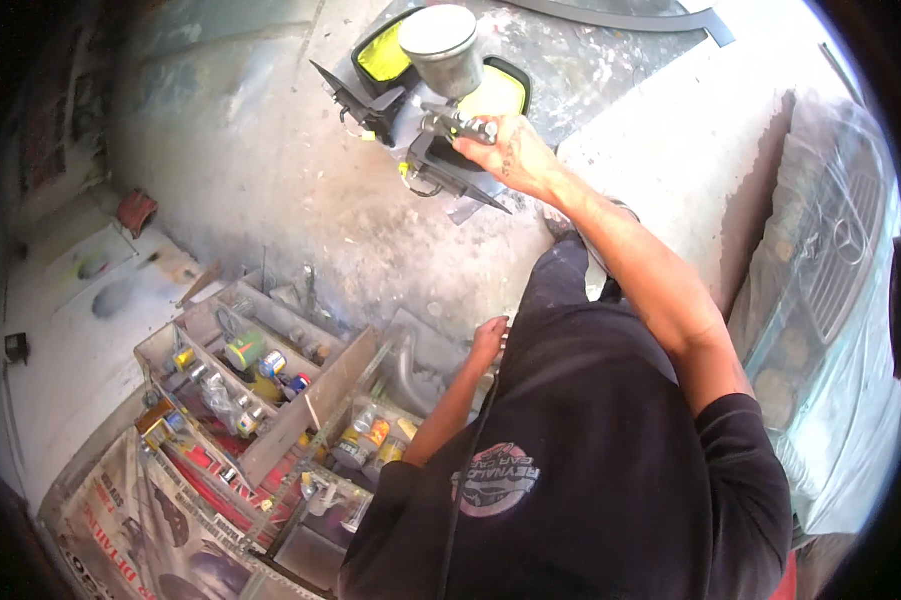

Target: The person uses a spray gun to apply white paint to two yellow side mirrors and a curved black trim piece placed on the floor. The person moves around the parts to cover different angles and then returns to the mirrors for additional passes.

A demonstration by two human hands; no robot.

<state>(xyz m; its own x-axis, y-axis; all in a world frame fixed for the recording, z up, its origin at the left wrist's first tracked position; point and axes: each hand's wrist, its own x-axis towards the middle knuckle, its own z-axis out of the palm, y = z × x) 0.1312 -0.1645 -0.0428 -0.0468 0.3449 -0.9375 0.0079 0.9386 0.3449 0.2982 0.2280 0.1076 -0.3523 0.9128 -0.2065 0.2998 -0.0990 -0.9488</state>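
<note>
This looks like a car paint workshop. At the right stands the front of a vehicle (843, 262) draped in clear plastic sheeting (833, 455), its grille showing through. The floor (371, 235) is blotched with pale, paint-like stains (a whitish surface (56, 345) at left bears dark, smoky spots too). Wooden compartments (316, 408) hold cans (245, 350) and jars, and a spray gun (458, 124) with a cup appears over detached car side mirrors (379, 98).

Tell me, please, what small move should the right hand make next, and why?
Perhaps raise the spray gun slightly: the right hand holds it where it overlaps the car mirrors in this view, and whether it clears them is hard to judge.
</note>
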